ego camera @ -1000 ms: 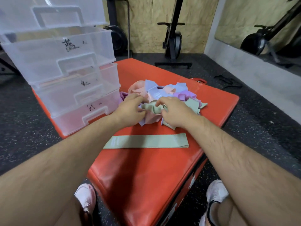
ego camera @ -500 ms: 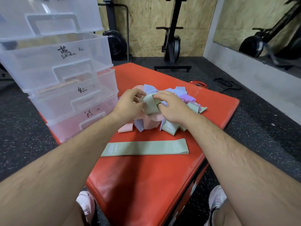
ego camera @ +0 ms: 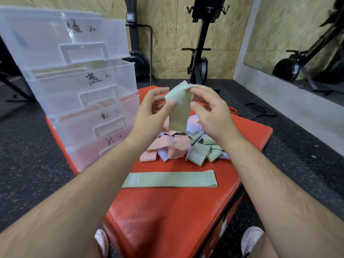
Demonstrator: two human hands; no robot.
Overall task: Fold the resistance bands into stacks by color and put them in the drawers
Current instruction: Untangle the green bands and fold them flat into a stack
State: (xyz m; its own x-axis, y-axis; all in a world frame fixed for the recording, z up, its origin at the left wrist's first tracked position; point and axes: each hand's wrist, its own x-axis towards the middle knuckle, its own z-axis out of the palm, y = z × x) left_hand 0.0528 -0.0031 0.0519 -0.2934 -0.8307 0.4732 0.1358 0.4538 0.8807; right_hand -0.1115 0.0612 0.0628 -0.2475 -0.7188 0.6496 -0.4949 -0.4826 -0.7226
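Hanging between two raised hands, a pale green fabric resistance band [ego camera: 177,112] is held in the air above the middle of the red padded vinyl box [ego camera: 167,220]. Its top end is bunched and its lower end dangles just over a loose heap. The left hand [ego camera: 149,116] pinches the band's left edge, with the thumb pressed on the near face and the fingers curled behind. The right hand [ego camera: 212,112] pinches the right edge, thumb on the near side and fingertips hooked over the folded top corner.

Directly beneath, a tangled heap of pink, lavender and green fabric bands [ego camera: 173,146] rests on the far half of the box. Nearer the person and apart from the heap, a second pale green band [ego camera: 169,178] lies flat and straight on the red surface, its long side running left to right.

On the left corner of the box stands a stack of four clear plastic drawers [ego camera: 78,86], each with a moulded handle and a handwritten black mark on its front. What they contain cannot be told.

Two white shoes [ego camera: 101,241] show at the bottom edge, either side of the box, on a black speckled rubber floor [ego camera: 28,155]. Beyond the box, a black exercise machine [ego camera: 200,67] stands against a chipboard wall [ego camera: 167,34].
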